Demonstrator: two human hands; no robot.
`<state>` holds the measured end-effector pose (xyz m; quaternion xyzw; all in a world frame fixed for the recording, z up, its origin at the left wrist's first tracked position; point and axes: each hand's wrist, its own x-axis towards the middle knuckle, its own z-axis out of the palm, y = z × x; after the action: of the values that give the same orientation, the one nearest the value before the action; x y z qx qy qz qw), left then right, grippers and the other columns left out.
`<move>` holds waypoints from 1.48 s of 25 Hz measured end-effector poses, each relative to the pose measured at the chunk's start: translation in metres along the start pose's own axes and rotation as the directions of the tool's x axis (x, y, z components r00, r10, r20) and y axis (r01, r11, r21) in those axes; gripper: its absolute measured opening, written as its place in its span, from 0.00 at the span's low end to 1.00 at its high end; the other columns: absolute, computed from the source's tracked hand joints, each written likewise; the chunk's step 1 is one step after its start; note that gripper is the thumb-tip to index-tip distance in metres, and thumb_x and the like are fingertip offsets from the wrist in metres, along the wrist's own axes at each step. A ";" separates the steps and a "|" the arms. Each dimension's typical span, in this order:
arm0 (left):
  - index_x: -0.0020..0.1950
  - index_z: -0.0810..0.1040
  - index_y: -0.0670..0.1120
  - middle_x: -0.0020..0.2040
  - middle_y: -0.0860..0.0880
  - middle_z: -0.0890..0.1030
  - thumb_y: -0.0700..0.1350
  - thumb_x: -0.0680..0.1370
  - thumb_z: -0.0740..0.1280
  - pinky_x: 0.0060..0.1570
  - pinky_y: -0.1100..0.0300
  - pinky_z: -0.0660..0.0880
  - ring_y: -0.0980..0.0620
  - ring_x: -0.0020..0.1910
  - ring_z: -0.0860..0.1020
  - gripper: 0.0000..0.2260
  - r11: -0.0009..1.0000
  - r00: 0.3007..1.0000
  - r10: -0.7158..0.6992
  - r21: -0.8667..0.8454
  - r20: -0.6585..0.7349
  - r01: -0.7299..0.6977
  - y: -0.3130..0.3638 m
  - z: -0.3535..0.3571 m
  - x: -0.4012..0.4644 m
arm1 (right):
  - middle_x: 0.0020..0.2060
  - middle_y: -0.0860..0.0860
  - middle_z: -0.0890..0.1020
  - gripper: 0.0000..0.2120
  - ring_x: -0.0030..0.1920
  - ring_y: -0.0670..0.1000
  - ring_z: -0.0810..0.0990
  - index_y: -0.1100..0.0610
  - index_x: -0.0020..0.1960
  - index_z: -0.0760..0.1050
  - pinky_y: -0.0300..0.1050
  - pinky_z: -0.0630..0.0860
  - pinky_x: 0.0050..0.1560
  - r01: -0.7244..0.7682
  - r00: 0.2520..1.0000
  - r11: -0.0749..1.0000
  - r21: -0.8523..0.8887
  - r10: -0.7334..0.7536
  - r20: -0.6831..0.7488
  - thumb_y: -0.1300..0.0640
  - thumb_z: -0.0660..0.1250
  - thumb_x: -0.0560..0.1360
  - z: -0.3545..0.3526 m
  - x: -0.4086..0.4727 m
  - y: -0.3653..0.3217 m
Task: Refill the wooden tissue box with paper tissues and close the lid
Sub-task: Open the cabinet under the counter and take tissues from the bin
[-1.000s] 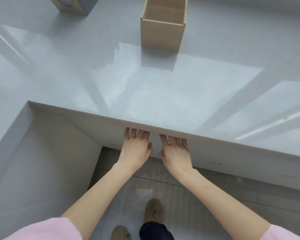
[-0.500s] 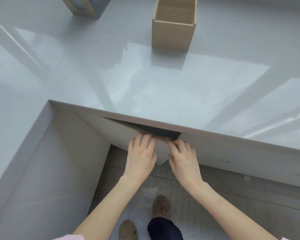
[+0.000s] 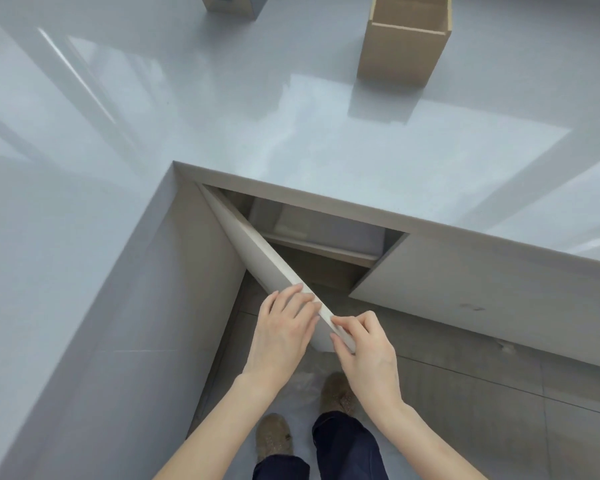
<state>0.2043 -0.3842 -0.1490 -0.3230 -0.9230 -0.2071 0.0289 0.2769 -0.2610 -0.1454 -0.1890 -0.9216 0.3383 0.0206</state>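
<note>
We've got the cabinet door (image 3: 257, 251) swung out from under the table (image 3: 291, 140), and both our hands are on its free edge: the left hand (image 3: 284, 337) lies flat with fingers wrapped over the top edge, the right hand (image 3: 364, 348) pinches that same edge just beside it. Up on the table, far side, stands the wooden tissue box (image 3: 400, 46) – pale, plain wood, upright, lid off, open at the top, contents not visible. Inside the cabinet we glimpse a shelf (image 3: 323, 251)
</note>
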 end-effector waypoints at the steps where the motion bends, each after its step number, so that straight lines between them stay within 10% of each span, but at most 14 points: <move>1: 0.44 0.81 0.46 0.46 0.50 0.84 0.40 0.67 0.75 0.53 0.51 0.78 0.48 0.55 0.80 0.08 1.000 1.000 0.015 -0.005 0.008 -0.015 -0.004 -0.004 -0.007 | 0.39 0.45 0.71 0.11 0.36 0.46 0.74 0.56 0.52 0.80 0.23 0.61 0.35 -0.005 1.000 1.000 -0.008 0.005 0.018 0.61 0.72 0.70 0.004 -0.007 -0.006; 10: 0.42 0.80 0.47 0.47 0.53 0.84 0.48 0.74 0.60 0.66 0.59 0.60 0.57 0.61 0.74 0.11 0.991 0.996 -0.087 -0.105 -0.007 0.086 -0.056 -0.034 -0.078 | 0.57 0.47 0.75 0.18 0.54 0.47 0.76 0.53 0.64 0.70 0.35 0.75 0.40 0.142 0.956 0.989 -0.030 -0.129 0.262 0.54 0.65 0.74 0.050 -0.059 -0.067; 21: 0.65 0.73 0.46 0.64 0.54 0.73 0.45 0.77 0.63 0.54 0.65 0.70 0.61 0.61 0.68 0.16 0.867 0.907 -0.409 -0.269 0.100 0.420 -0.103 -0.071 -0.126 | 0.72 0.50 0.61 0.32 0.72 0.48 0.62 0.57 0.74 0.53 0.41 0.71 0.65 0.139 0.881 0.989 0.053 -0.148 0.449 0.52 0.62 0.75 0.104 -0.072 -0.133; 33: 0.63 0.74 0.42 0.62 0.45 0.77 0.49 0.75 0.56 0.58 0.58 0.72 0.51 0.61 0.74 0.20 0.964 0.971 -0.230 -0.124 0.063 0.237 -0.101 -0.080 -0.094 | 0.72 0.53 0.64 0.33 0.71 0.52 0.65 0.56 0.72 0.60 0.48 0.65 0.69 0.190 0.916 0.982 0.017 -0.183 0.358 0.41 0.48 0.72 0.087 -0.056 -0.123; 37: 0.62 0.75 0.40 0.61 0.43 0.78 0.47 0.75 0.56 0.58 0.54 0.73 0.46 0.60 0.77 0.20 0.982 0.979 -0.171 -0.062 0.108 0.178 -0.090 -0.073 -0.055 | 0.75 0.53 0.59 0.31 0.75 0.53 0.58 0.57 0.74 0.55 0.50 0.56 0.73 0.229 0.937 0.963 -0.141 -0.179 0.299 0.51 0.61 0.75 0.072 -0.017 -0.095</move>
<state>0.1875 -0.5092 -0.1257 -0.2517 -0.9401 -0.2247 -0.0482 0.2488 -0.3774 -0.1394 -0.0427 -0.9556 0.2764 -0.0929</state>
